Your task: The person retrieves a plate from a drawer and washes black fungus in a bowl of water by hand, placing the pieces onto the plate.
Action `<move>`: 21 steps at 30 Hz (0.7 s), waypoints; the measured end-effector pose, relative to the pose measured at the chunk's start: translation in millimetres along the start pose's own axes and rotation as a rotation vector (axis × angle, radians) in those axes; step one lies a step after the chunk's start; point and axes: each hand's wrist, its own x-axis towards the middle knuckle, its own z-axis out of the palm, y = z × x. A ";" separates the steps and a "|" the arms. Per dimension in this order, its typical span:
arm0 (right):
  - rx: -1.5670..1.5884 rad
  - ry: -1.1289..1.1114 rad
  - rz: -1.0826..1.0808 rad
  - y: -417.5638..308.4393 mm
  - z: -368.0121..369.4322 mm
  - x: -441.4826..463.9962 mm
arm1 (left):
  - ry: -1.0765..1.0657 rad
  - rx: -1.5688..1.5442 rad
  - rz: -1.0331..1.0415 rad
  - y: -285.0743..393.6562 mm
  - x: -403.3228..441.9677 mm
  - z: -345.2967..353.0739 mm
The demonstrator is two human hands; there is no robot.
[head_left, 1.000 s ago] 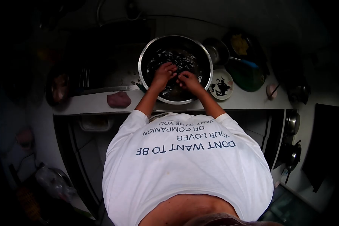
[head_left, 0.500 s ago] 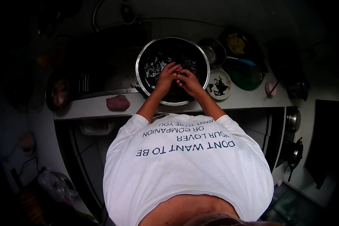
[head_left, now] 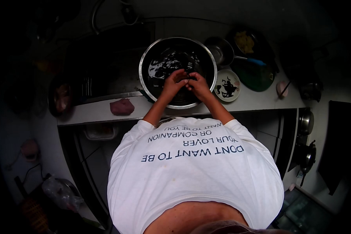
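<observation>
Both of my hands meet over a large metal basin [head_left: 142, 74] of dark, rippling water. My left hand [head_left: 175, 82] has its fingers curled, with the fingertips touching those of my right hand [head_left: 198, 84]. The right fingers are pinched together. Something small and dark seems to be between the hands, but it is too small and dim to make out. Just right of the basin stands a white plate [head_left: 236, 92] with several dark, limp pieces [head_left: 227, 87] on it.
A saucepan [head_left: 221, 52] with a blue handle stands behind the plate, beside a dish of yellow food [head_left: 244, 42] and a green round board [head_left: 257, 80]. A folded reddish cloth [head_left: 122, 107] lies on the counter edge at left. A faucet [head_left: 95, 19] rises at the back.
My hands have drawn slightly lower and closer together, and the fingers of my left hand have curled in more. The water's ripples and glints have shifted.
</observation>
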 end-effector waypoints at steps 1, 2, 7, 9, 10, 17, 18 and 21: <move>0.026 -0.007 -0.007 0.6 -3.4 0.9 | 0.010 0.019 -0.054 -4.6 -0.2 -1.9; 0.052 -0.013 -0.015 1.5 -6.0 1.6 | 0.019 0.038 -0.107 -11.6 -0.8 -4.8; -0.022 -0.011 -0.005 0.7 -4.8 -3.9 | 0.065 0.216 -0.186 10.7 -5.7 1.4; 0.008 -0.014 0.010 -1.5 -2.7 -6.5 | 0.068 0.325 -0.108 -1.0 -1.5 -4.2; 0.053 -0.017 0.029 -6.1 -0.3 -8.9 | 0.069 0.378 -0.069 0.5 -0.5 -4.4; -0.014 -0.045 0.075 -5.5 -4.3 -0.7 | 0.014 0.708 0.221 8.4 -4.6 -2.5; -0.022 -0.041 0.062 -4.0 -5.3 0.9 | 0.014 0.692 0.215 5.5 -4.4 -4.2; -0.027 -0.007 0.028 -4.3 -2.0 1.4 | 0.038 0.342 0.014 1.9 -4.1 -4.3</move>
